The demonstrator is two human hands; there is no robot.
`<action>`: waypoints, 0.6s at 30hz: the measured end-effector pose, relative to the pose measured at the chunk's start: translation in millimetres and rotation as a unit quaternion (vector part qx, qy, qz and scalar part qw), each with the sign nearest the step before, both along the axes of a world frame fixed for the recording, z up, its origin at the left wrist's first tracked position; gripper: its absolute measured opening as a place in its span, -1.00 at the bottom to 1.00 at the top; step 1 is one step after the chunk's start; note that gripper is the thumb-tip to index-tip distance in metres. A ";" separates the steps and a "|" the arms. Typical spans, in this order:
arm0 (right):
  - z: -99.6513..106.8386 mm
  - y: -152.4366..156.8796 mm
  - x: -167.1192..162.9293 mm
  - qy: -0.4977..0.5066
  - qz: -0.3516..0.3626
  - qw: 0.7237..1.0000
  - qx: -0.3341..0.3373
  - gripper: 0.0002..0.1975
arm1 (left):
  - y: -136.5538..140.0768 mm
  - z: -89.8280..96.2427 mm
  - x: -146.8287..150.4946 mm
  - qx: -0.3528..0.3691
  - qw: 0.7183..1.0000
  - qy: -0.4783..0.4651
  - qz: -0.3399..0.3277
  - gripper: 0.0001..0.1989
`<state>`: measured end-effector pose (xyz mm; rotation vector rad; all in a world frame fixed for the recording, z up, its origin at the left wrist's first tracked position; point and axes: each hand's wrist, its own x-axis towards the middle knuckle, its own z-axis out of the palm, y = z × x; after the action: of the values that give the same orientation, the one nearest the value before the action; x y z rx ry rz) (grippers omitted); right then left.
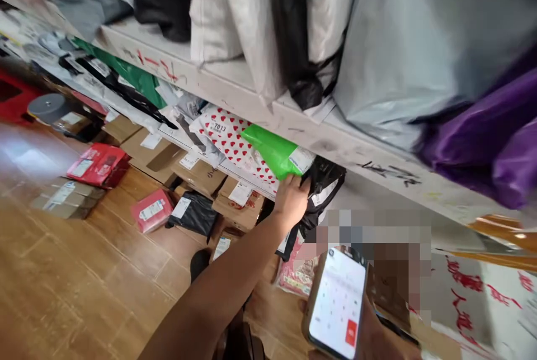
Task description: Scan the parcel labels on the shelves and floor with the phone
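My left hand (292,202) reaches into the lower shelf, its fingers curled over the near end of a bright green mailing bag (268,150) with a white label; the fingertips are partly hidden. A white mailing bag with red hearts (224,137), marked 7013, lies beside the green one. On the other side, against my fingers, is a black mailing bag (329,178). My right hand (377,329) holds a smartphone (335,301) upright, its lit screen showing a keypad with a red button.
Grey, white, black and purple parcels fill the upper shelf (251,89) above my left hand. Cardboard boxes (199,173), a red parcel (153,210) and a black parcel (193,214) lie on the wooden floor (117,276). White sheets with red writing (465,293) are at right.
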<state>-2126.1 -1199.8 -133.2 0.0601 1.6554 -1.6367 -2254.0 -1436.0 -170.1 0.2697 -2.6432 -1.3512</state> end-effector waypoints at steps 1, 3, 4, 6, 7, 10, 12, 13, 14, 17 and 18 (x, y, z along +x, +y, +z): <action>-5.5 -5.3 -7.2 -0.006 -0.003 1.000 -0.009 0.05 | -1.9 0.3 -0.3 -0.074 0.997 0.033 -0.015 -0.58; -13.7 -19.7 -22.4 -0.009 -0.012 1.000 -0.021 0.04 | -8.8 -1.6 -4.5 -0.220 0.971 0.087 -0.039 -0.65; -16.3 -28.4 -30.2 -0.009 -0.019 0.999 -0.027 -0.01 | -12.6 -4.3 -7.3 -0.270 0.957 0.096 -0.044 -0.65; -19.5 -46.8 -44.6 -0.012 -0.037 0.998 -0.049 -0.10 | -18.0 -13.0 -12.1 -0.308 0.947 0.079 -0.046 -0.62; -20.8 -55.7 -50.7 -0.013 -0.048 0.997 -0.066 -0.12 | -19.1 -18.4 -13.4 -0.318 0.944 0.069 -0.050 -0.60; -27.0 -77.6 -62.6 -0.014 -0.081 0.991 -0.109 -0.11 | -17.4 -35.0 -12.9 -0.339 0.937 0.054 -0.064 -0.54; -33.3 -88.7 -64.7 -0.017 -0.099 0.987 -0.122 -0.12 | -15.2 -43.1 -11.4 -0.343 0.936 0.051 -0.068 -0.52; -36.3 -94.0 -64.1 -0.018 -0.113 0.985 -0.129 -0.13 | -14.4 -45.5 -10.8 -0.339 0.937 0.051 -0.070 -0.51; -38.6 -99.2 -62.8 -0.016 -0.129 0.982 -0.137 -0.14 | -14.1 -46.7 -10.4 -0.332 0.939 0.051 -0.072 -0.51; -39.8 -116.0 -58.1 -0.010 -0.166 0.974 -0.153 -0.18 | -15.0 -43.6 -9.9 -0.295 0.951 0.047 -0.074 -0.50; -38.3 -121.8 -57.7 -0.009 -0.168 0.974 -0.153 -0.19 | -15.9 -41.3 -9.7 -0.284 0.955 0.044 -0.075 -0.50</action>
<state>-2183.7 -1321.6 -171.5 0.2091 1.4141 -2.1246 -2263.7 -1451.9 -211.5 -0.0676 -2.8717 -0.5614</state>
